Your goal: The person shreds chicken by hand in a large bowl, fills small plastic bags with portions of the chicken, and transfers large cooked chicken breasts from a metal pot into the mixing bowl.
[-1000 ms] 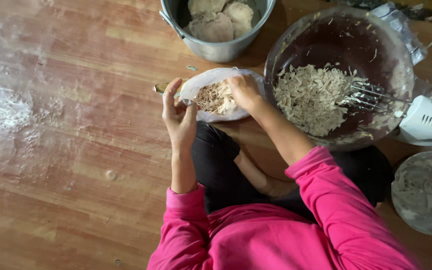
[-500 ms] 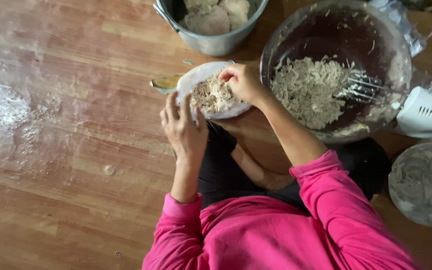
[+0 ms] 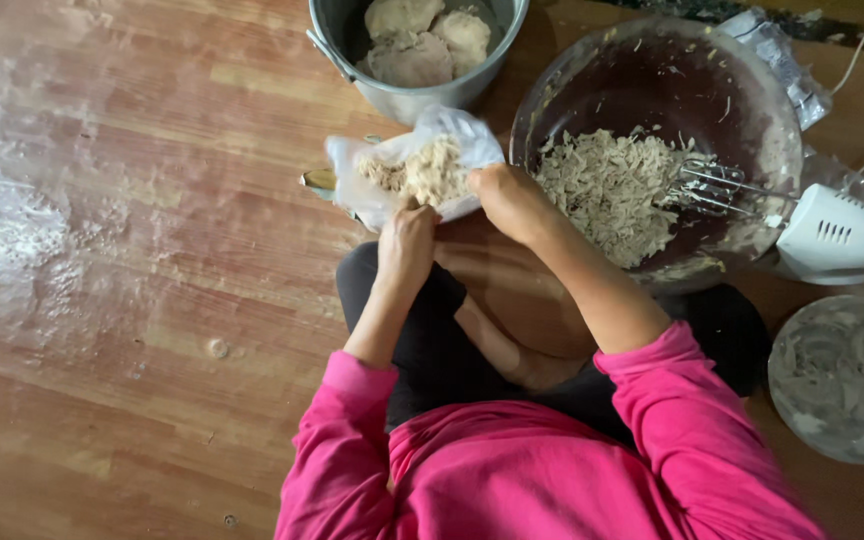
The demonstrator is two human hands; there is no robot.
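A clear plastic bag (image 3: 372,165) with pale shredded filling (image 3: 427,172) in it is held over the wooden floor in front of my knees. My left hand (image 3: 407,245) grips the bag's near edge from below. My right hand (image 3: 512,200) holds the bag's right edge, next to the big dark bowl (image 3: 592,80). The bowl holds a heap of the same shredded meat (image 3: 612,190). A white hand mixer (image 3: 837,235) rests on the bowl's right rim with its beaters in the heap.
A metal pot (image 3: 407,95) with pale cooked pieces stands at the top centre. A round glass lid or bowl (image 3: 842,380) lies at the right. Crumpled plastic (image 3: 782,45) sits behind the big bowl. White dust (image 3: 12,225) streaks the floor at the left.
Both hands have shifted on the bag: the left hand went from its left side to underneath the near edge, and the bag now stands more open and upright.
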